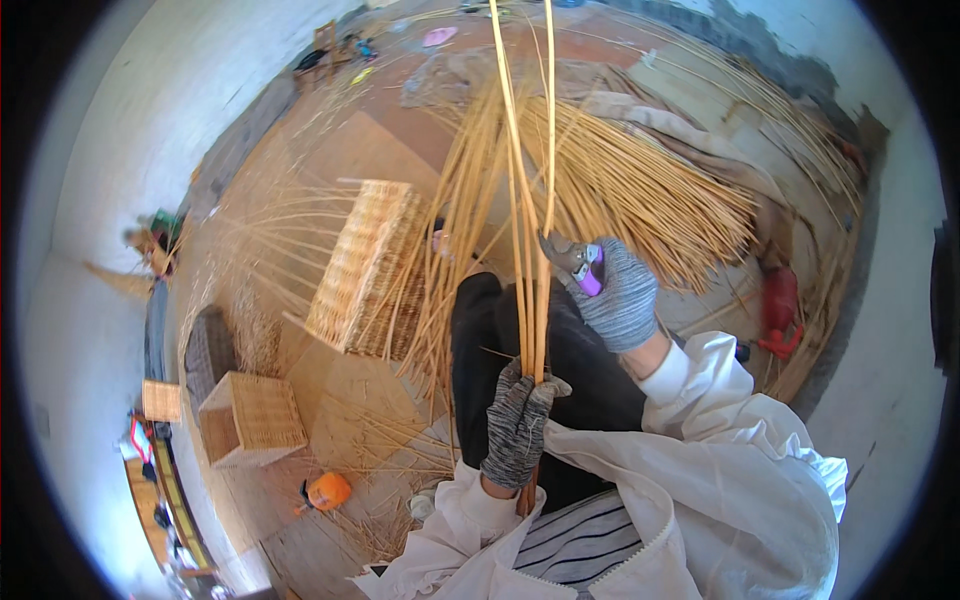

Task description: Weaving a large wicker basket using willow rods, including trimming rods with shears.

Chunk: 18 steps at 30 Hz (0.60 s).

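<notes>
In a dark grey knitted glove, my left hand (516, 425) is closed around the lower part of a few long wicker rods (528, 300). They stand up in front of my lap and run out past the top of the view. My right hand (622, 298), in a lighter grey glove, is wrapped round pruning shears (592, 270) with purple on the handle. The dark blades of the shears are against or just beside the rods; I cannot tell whether they touch.
A large bundle of wicker rods (650, 185) lies ahead to the right. Left of my knees sits a partly woven basket (365, 265) with stakes spreading out. Farther left stand a square wicker basket (270, 415) and an orange round object (328, 491). A red tool (780, 300) lies at right.
</notes>
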### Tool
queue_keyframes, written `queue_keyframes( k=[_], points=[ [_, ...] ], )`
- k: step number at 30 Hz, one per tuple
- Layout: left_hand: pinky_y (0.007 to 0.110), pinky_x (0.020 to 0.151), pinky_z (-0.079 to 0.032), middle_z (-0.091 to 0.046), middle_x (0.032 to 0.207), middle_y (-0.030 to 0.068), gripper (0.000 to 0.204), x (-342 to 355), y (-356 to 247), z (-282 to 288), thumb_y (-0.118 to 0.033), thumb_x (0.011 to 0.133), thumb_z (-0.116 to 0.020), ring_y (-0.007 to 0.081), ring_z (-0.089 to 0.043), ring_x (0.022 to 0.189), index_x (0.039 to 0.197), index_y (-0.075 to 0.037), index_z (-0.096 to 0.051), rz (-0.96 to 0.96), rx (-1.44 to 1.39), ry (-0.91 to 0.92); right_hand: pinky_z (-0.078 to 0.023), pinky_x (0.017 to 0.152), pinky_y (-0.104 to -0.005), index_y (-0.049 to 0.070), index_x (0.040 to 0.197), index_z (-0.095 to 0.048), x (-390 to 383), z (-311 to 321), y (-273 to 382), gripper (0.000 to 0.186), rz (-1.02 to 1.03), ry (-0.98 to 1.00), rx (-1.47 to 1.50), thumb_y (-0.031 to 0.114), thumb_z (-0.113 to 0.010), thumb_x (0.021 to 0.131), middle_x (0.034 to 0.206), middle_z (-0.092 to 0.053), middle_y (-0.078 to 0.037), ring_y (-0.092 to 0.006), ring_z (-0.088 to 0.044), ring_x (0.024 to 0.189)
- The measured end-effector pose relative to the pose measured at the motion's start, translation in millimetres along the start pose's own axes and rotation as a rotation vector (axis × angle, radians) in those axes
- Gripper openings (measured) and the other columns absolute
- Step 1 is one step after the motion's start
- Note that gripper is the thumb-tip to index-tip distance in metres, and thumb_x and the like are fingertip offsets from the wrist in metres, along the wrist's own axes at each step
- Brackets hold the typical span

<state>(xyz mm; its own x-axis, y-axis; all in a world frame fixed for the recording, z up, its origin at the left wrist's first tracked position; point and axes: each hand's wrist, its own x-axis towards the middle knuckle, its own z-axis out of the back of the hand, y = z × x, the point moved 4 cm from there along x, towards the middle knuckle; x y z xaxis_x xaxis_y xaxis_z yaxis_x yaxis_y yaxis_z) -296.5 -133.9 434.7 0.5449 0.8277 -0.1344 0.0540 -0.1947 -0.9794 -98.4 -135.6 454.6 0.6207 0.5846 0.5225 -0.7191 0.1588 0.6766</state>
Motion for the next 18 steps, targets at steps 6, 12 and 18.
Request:
queue_keyframes(
  k=[6,12,18],
  points=[
    [0.017,0.056,-0.042,-0.063,0.086,0.0032,0.034,11.8,8.0,-9.3,-0.025,0.094,-0.054,0.0054,-0.050,0.064,0.115,0.002,-0.057,0.112,0.023,0.084,-0.044,0.045,-0.0285,0.003,0.085,-0.055,-30.1,7.0,-80.5,0.016,-0.444,-0.067,0.544,0.015,-0.066,0.084,0.060,-0.052,-0.001,-0.0113,-0.050,0.048],
    [0.018,0.055,-0.042,-0.062,0.093,0.0037,0.035,10.3,9.3,-20.7,-0.025,0.093,-0.055,0.0049,-0.049,0.064,0.117,0.001,-0.057,0.085,0.061,0.190,-0.044,0.041,-0.0256,0.003,0.096,-0.054,-10.3,-5.5,-109.9,0.023,-0.689,0.006,1.252,0.019,-0.065,0.085,0.075,-0.061,-0.008,-0.0142,-0.055,0.052],
    [0.029,0.092,-0.045,-0.054,0.126,0.0100,0.056,23.8,-6.3,-36.3,0.001,0.081,-0.067,0.0184,-0.055,0.111,0.132,-0.002,-0.045,-0.233,0.371,0.307,-0.049,0.051,-0.0302,0.003,0.107,-0.054,57.7,-5.8,-96.0,0.030,-0.498,0.004,1.466,0.025,-0.062,0.088,0.082,-0.063,-0.010,-0.0188,-0.060,0.060]
  ],
)
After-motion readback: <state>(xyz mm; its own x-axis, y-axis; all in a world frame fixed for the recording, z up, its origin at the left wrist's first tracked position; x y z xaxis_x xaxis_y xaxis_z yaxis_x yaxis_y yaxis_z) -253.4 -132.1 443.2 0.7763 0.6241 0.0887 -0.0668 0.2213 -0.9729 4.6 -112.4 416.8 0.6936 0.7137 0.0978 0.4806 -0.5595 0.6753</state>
